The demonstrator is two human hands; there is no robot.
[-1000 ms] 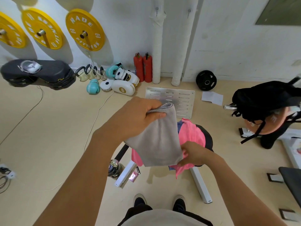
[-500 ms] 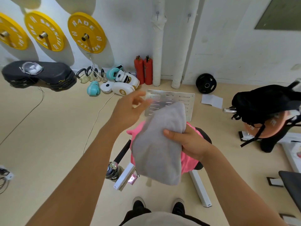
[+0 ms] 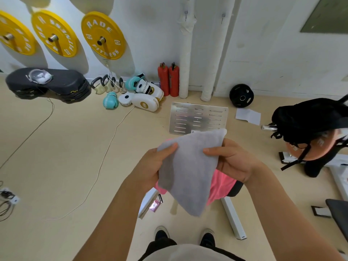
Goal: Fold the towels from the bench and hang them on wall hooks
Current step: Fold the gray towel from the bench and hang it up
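The person stands over the bench, holding a grey towel [image 3: 188,170] up in the air in front of their body, with both hands on it. The left hand [image 3: 152,168] grips the towel's left edge, thumb laid over the front and the other fingers hidden behind the cloth; the right hand [image 3: 233,161] grips the right edge the same way, thumb pressed across the front. Held like this by its two sides, the towel hangs down to a loose point below, which looks like a way of keeping the layers lined up while the fold is tidied. It seems already folded at least once, judging by its thickness. Underneath, a pink towel [image 3: 222,183] lies on the surface [image 3: 236,189], apparently waiting its turn. Two hooks [image 3: 186,13] sit high on the white wall ahead, above the wrapped pipes [image 3: 185,59], and nothing hangs from them yet, so hanging is probably the next step.
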